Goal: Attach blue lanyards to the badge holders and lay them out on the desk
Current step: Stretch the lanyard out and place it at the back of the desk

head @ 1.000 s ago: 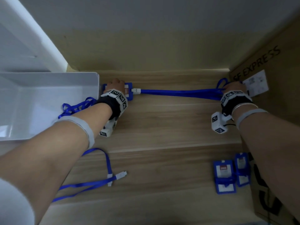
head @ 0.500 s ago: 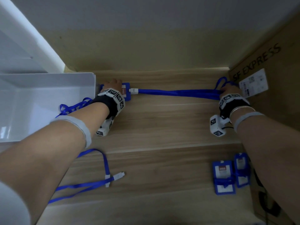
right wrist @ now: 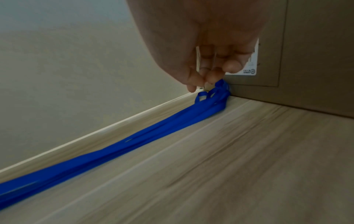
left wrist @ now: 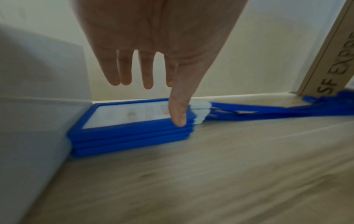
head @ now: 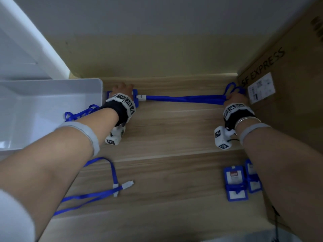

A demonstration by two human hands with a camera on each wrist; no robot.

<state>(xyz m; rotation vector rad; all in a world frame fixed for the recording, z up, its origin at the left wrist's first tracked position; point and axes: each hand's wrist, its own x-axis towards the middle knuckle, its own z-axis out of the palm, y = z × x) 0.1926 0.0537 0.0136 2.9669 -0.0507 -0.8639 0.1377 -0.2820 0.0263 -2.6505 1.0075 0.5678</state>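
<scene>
A stack of blue badge holders (head: 135,100) (left wrist: 130,133) lies at the back of the desk against the white bin. Their white clips (head: 141,97) (left wrist: 199,112) join a bundle of blue lanyards (head: 183,98) (right wrist: 134,144) stretched flat to the right. My left hand (head: 122,88) (left wrist: 172,97) hovers over the stack with straight fingers, and only the thumb tip touches the top holder's corner. My right hand (head: 235,98) (right wrist: 203,84) is at the lanyards' looped ends by the cardboard box, with its fingers curled. Its fingertips sit at the loops, and a pinch is not visible.
A white bin (head: 52,95) stands at the left and a cardboard box (head: 288,102) at the right, with the wall behind. A loose lanyard (head: 111,173) lies front left and another lanyard (head: 78,113) beside the bin. Two badge holders (head: 236,182) lie front right.
Both hands stay at the two ends of the lanyard bundle. Only the view has drifted slightly.
</scene>
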